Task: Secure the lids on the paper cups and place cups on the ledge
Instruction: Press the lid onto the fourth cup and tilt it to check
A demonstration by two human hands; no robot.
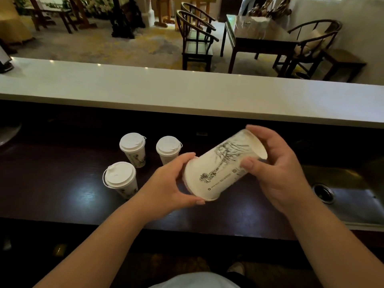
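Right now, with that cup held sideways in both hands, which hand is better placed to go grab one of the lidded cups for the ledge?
Probably the left hand. It grips the base of the tilted cup, right beside the three lidded cups. The right hand is at the cup's open end, on the far side.

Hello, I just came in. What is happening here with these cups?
A person holds one white printed paper cup tilted on its side, without a lid, the left hand at its base and the right hand at its open rim. Three lidded white paper cups stand on the dark counter. The white ledge holds no cups.
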